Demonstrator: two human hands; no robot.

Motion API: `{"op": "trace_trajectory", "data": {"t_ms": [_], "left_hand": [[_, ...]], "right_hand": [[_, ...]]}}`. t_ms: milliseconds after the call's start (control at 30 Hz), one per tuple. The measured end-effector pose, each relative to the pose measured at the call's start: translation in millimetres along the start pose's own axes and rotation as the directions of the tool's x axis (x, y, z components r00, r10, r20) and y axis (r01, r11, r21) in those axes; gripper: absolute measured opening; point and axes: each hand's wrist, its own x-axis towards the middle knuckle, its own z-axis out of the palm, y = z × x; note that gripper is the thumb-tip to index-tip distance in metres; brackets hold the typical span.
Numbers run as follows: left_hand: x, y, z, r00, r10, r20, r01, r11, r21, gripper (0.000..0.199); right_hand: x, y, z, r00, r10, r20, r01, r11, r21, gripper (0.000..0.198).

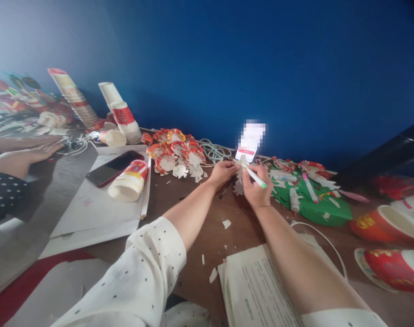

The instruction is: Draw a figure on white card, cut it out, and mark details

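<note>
My left hand (223,176) pinches a small white paper cutout (242,161) at its left edge, out over the table. A white marker (255,176) with a green end sits in the closed fingers of my right hand (257,193), its tip close to the cutout. Between and below the hands another jagged white paper piece (238,187) shows, partly covered. Right behind the hands a lit phone (245,154) leans upright near the blue wall. Left of my hands lies a pile of cut paper cups (176,152) with frilled red and white edges.
Stacked paper cups (129,181) and a dark phone (113,169) rest on a white board (91,206) at left. Another person's hand (36,152) is at far left. A green sheet (312,211) with scraps, a printed booklet (257,290) and red cups (394,268) are at right.
</note>
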Motion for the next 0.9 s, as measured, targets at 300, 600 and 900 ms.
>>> {"op": "trace_trajectory", "data": {"t_ms": [300,600,900], "left_hand": [[-1.3,2.7,1.0,1.000,-0.018,-0.007,0.018,1.000,0.007,0.018],[-2.3,1.7,0.5,1.000,0.005,0.014,-0.004,0.999,-0.038,0.022],[-2.7,3.3,1.1,1.000,0.001,0.000,-0.001,0.999,-0.035,0.019]], "right_hand": [[0.7,-1.3,-0.7,1.000,0.009,0.008,-0.009,1.000,-0.004,0.012],[0.2,-1.3,0.1,0.999,0.033,0.015,-0.033,0.999,-0.017,0.012],[-0.9,-0.8,0.7,1.000,0.010,0.002,-0.010,1.000,-0.021,0.011]]}}
